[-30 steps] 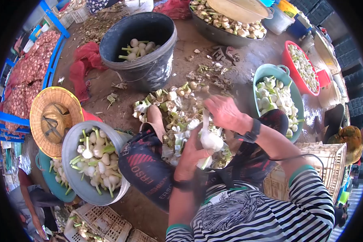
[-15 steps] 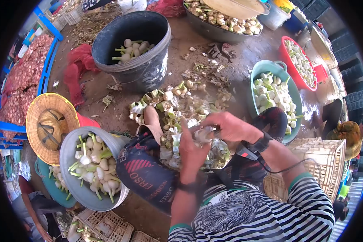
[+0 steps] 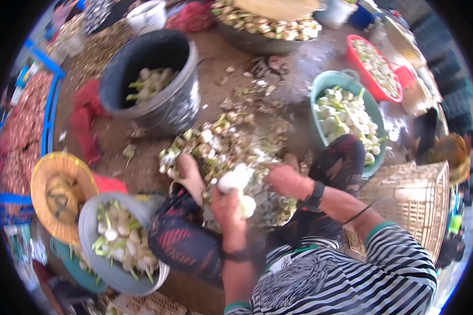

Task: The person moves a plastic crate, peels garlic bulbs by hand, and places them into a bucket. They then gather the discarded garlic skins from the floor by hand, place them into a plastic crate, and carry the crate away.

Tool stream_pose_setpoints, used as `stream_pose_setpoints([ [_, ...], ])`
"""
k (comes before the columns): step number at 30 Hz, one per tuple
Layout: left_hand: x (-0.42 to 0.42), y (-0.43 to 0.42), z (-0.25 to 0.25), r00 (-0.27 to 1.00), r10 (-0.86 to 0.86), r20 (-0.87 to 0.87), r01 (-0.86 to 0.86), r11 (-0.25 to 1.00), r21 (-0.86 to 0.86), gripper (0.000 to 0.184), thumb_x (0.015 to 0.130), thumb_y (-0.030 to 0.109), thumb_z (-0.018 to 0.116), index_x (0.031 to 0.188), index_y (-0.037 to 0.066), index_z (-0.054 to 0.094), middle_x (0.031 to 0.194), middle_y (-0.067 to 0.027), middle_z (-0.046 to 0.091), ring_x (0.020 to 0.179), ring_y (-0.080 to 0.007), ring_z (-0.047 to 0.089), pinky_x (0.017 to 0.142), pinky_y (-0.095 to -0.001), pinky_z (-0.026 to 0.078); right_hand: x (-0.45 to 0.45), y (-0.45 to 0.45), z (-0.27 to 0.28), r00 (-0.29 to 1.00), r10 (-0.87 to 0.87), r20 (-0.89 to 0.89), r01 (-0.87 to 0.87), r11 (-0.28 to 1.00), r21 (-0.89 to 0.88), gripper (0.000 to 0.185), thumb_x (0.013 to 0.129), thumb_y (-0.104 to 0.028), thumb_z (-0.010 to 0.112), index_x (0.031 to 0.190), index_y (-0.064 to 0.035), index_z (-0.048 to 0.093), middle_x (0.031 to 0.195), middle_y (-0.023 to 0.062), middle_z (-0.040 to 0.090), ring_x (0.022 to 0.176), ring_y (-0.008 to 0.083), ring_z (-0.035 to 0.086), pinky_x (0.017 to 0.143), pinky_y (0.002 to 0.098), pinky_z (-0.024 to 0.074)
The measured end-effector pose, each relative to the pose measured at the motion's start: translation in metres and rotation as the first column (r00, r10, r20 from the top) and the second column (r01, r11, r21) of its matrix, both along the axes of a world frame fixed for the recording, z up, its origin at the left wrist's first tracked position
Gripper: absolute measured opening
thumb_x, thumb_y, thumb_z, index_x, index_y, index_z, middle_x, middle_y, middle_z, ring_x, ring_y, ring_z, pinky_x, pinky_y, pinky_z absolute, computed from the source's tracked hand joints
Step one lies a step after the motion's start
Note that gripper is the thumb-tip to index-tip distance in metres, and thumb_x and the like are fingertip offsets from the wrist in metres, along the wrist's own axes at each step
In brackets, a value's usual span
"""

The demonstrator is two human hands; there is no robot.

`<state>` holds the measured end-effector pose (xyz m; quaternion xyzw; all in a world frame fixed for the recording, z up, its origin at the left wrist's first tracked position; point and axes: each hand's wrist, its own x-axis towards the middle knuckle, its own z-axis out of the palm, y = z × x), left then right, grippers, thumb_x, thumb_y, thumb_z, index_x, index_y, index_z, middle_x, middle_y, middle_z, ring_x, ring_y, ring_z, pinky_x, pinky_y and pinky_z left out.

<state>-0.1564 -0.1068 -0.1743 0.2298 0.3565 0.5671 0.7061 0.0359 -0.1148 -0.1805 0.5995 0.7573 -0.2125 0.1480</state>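
Your brown earthen floor (image 3: 231, 58), damp and shiny toward one o'clock, bears scattered peelings; at nine to ten o'clock, blue rails (image 3: 48, 113) stand before you, and stacked dark crates (image 3: 446, 68) line two o'clock.

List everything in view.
White bulbs: two, left hand
Peelings: many, pale, centre
Black bucket: one, upper left
Grey bucket: one, lower left
Green tubs: two, right and lower left
Red basin: one, upper right
Dark basin: one, top
Hat: one, tan, left
Red netting: two, top and upper left
Crates: several, cream, right and bottom left
Reddish heap: one, far left
Background: too blurred
Legs: two, dark, centre
Left hand: one, grip on bulb
Right hand: one, centre
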Motion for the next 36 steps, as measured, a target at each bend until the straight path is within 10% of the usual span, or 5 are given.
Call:
stream_pose_setpoints([
  [3, 0.002, 0.001, 0.001, 0.998, 0.021, 0.066, -0.013, 0.992, -0.123, 0.034, 0.086, 0.017, 0.058, 0.115, -0.001, 0.053, 0.102, -0.0082, 0.060, 0.086, -0.0159, 0.059, 0.073, -0.0276, 0.050, -0.018, 0.014, 0.060, 0.633, -0.232, -0.739, 0.404, 0.913, 0.060, 0.049, 0.064, 0.002, 0.063, 0.112, -0.0080, 0.060, 0.124, 0.0155, 0.052, 0.105, 0.0365, 0.054, 0.087, 0.0413, 0.0468],
  [8, 0.009, -0.001, 0.025, 0.885, -0.423, -0.193, 0.388, 0.901, -0.194, 0.034, 0.092, 0.026, 0.054, 0.111, -0.002, 0.057, 0.095, -0.0073, 0.063, 0.080, -0.0122, 0.058, 0.066, -0.0250, 0.048, -0.010, 0.024, 0.081, 0.536, -0.068, -0.841, 0.150, 0.989, 0.016, 0.060, 0.058, 0.012, 0.053, 0.116, -0.0045, 0.057, 0.125, 0.0147, 0.051, 0.111, 0.0348, 0.051, 0.092, 0.0414, 0.0440],
  [17, 0.022, 0.011, 0.009, 0.927, -0.326, -0.187, 0.251, 0.908, -0.337, 0.027, 0.083, 0.003, 0.057, 0.110, -0.003, 0.058, 0.090, -0.0077, 0.064, 0.072, -0.0104, 0.058, 0.062, -0.0226, 0.047, 0.286, 0.057, 0.111, 0.801, -0.527, 0.283, 0.308, 0.769, 0.560, 0.041, 0.068, 0.002, 0.054, 0.107, -0.0073, 0.061, 0.100, 0.0154, 0.059, 0.092, 0.0334, 0.059, 0.078, 0.0436, 0.0482],
  [29, 0.022, 0.024, -0.007, 0.932, -0.241, -0.272, 0.090, 0.878, -0.470, 0.027, 0.084, 0.003, 0.058, 0.110, 0.001, 0.058, 0.078, -0.0058, 0.062, 0.066, -0.0107, 0.059, 0.056, -0.0228, 0.047, 0.149, 0.155, -0.126, 0.943, -0.296, 0.152, 0.321, 0.930, -0.178, 0.034, 0.073, -0.012, 0.057, 0.106, -0.0076, 0.061, 0.101, 0.0150, 0.064, 0.097, 0.0329, 0.060, 0.081, 0.0410, 0.0489],
  [36, 0.026, 0.024, -0.011, 0.915, -0.266, -0.304, 0.133, 0.909, -0.396, 0.040, 0.082, 0.000, 0.059, 0.121, -0.001, 0.049, 0.103, -0.0115, 0.059, 0.071, -0.0132, 0.059, 0.062, -0.0249, 0.048, 0.150, 0.166, -0.104, 0.849, -0.486, -0.207, 0.522, 0.831, 0.192, 0.026, 0.072, -0.007, 0.057, 0.097, -0.0042, 0.065, 0.082, 0.0167, 0.066, 0.083, 0.0305, 0.064, 0.072, 0.0383, 0.0497],
])
